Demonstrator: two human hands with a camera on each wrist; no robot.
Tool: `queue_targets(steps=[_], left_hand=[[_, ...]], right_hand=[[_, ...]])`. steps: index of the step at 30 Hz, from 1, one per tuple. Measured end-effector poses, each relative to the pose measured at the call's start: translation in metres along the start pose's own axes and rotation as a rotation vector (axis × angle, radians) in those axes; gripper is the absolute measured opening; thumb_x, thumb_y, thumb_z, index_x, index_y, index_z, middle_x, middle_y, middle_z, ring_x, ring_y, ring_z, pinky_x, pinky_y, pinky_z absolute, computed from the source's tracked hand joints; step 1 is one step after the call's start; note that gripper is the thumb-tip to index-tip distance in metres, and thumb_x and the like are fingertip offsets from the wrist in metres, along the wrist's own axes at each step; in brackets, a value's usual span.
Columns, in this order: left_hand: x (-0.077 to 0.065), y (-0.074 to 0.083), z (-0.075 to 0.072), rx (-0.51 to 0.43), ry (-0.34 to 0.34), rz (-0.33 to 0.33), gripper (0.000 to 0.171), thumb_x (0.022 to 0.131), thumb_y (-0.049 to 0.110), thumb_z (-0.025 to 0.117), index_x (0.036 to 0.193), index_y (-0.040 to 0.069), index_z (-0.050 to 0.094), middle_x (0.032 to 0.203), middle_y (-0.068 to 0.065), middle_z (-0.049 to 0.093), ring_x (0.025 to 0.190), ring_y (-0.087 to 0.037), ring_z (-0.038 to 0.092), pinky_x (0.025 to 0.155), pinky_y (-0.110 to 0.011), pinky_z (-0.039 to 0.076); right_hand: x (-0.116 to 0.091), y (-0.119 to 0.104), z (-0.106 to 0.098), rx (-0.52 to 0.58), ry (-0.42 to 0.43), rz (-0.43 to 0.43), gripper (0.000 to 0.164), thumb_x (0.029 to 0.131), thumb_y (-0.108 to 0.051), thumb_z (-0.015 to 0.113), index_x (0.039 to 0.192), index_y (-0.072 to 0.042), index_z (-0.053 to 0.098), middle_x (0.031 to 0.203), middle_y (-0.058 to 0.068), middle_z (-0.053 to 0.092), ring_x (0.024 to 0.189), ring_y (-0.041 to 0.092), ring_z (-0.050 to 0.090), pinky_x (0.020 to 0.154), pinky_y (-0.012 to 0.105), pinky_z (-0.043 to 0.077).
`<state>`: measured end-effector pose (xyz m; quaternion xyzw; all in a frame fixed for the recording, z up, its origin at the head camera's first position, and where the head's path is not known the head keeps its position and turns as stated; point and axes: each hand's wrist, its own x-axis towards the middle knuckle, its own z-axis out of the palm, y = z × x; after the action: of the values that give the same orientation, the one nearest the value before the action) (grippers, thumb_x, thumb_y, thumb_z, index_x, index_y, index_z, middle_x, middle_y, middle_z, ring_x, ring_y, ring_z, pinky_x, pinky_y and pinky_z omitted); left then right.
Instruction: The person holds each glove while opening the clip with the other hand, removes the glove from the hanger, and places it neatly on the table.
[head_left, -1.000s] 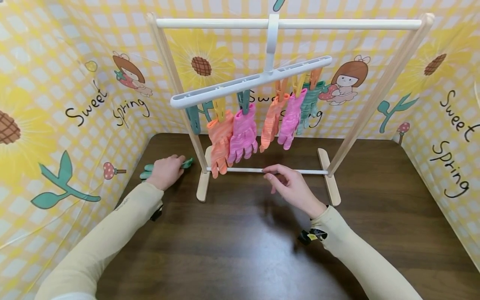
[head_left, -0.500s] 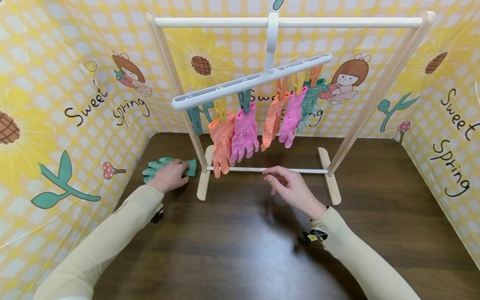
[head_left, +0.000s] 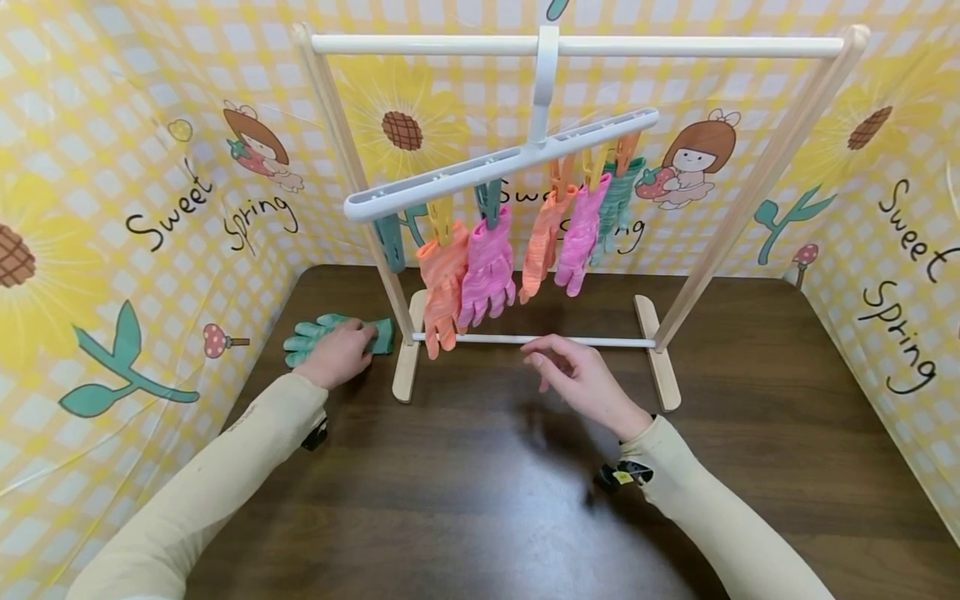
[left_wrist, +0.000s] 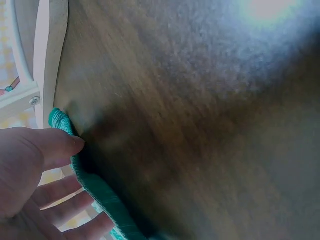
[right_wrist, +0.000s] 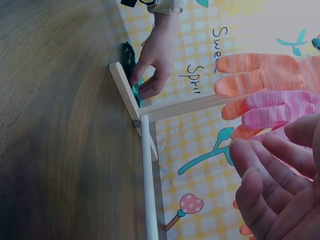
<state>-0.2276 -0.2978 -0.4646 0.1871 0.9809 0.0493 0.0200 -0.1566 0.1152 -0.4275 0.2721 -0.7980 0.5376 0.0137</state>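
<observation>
- The green glove [head_left: 382, 335] lies on the tabletop [head_left: 450, 500] near its back-left corner, and more of it shows than a second ago: its fingers now spread toward the left edge, its cuff toward the stand's left foot [head_left: 406, 367].
- The left hand [head_left: 337, 352] is on that glove, thumb by the cuff; whether it pinches the cloth or only rests there cannot be told.
- Over the last half second almost nothing shifts; the glove seems better laid out for handling by its cuff.
- The right hand [head_left: 581, 375] hangs by the lower bar [head_left: 487, 339], fingers loosely bent, holding nothing, about where it was a second ago.
- On the tilted hanger [head_left: 534, 152], five clips hold an orange glove [head_left: 442, 275], a pink glove [head_left: 487, 271] and three more gloves; the leftmost green clip [head_left: 389, 242] holds none.
- Room is tight around the left hand: the glove's fingertips lie near the left edge, its cuff just beside the wooden foot, with patterned cloth [head_left: 165, 283] beyond.
- The freest way for the left hand looks to be forward of the stand, across the tabletop's middle.
</observation>
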Motion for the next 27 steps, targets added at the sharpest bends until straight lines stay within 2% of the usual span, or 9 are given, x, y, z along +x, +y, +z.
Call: queue_targets(steps=[5,11,15,19,23,27], left_hand=[[-0.004,0.002,0.000,-0.016,0.015,-0.014,0.027,0.093,0.006,0.070,0.117,-0.005,0.064,0.112,-0.029,0.062,0.104,-0.046,0.062,0.088,-0.059,0.053],[-0.007,0.010,-0.006,-0.032,0.042,-0.037,0.035,0.096,0.010,0.068,0.127,-0.005,0.064,0.120,-0.030,0.061,0.112,-0.048,0.059,0.090,-0.060,0.052],[-0.009,0.020,-0.010,-0.063,0.141,-0.048,0.030,0.098,0.014,0.065,0.123,-0.004,0.067,0.114,-0.026,0.064,0.107,-0.046,0.062,0.085,-0.059,0.054],[-0.013,0.031,-0.014,-0.054,0.255,-0.046,0.024,0.098,0.020,0.069,0.110,-0.001,0.070,0.101,-0.021,0.067,0.091,-0.043,0.066,0.070,-0.055,0.056],[-0.019,0.044,-0.021,-0.045,0.330,-0.007,0.024,0.097,0.023,0.073,0.105,0.001,0.070,0.093,-0.018,0.067,0.081,-0.039,0.067,0.061,-0.053,0.055],[-0.021,0.058,-0.031,-0.107,0.392,0.039,0.017,0.099,0.019,0.069,0.106,0.003,0.070,0.093,-0.016,0.069,0.081,-0.036,0.068,0.060,-0.051,0.055]], right_hand=[[0.000,-0.002,0.000,0.009,0.005,0.002,0.020,0.106,-0.011,0.059,0.122,-0.013,0.071,0.099,0.003,0.075,0.062,0.013,0.064,0.046,0.030,0.049],[0.002,-0.006,0.000,0.027,0.014,0.006,0.020,0.106,-0.011,0.059,0.122,-0.011,0.071,0.103,0.006,0.076,0.063,0.013,0.065,0.047,0.030,0.050],[0.003,-0.008,0.000,0.036,0.018,0.007,0.020,0.107,-0.011,0.059,0.122,-0.011,0.071,0.104,0.007,0.076,0.064,0.012,0.064,0.048,0.029,0.049],[0.005,-0.010,-0.001,0.037,0.016,-0.010,0.020,0.107,-0.010,0.058,0.122,-0.009,0.070,0.105,0.009,0.076,0.064,0.012,0.064,0.048,0.029,0.049],[0.007,-0.013,-0.001,0.034,0.016,-0.025,0.020,0.106,-0.009,0.059,0.122,-0.008,0.070,0.105,0.008,0.076,0.064,0.014,0.064,0.047,0.031,0.049],[0.011,-0.019,-0.003,0.041,0.019,-0.029,0.020,0.106,-0.011,0.059,0.123,-0.009,0.071,0.107,0.007,0.076,0.065,0.015,0.065,0.047,0.032,0.049]])
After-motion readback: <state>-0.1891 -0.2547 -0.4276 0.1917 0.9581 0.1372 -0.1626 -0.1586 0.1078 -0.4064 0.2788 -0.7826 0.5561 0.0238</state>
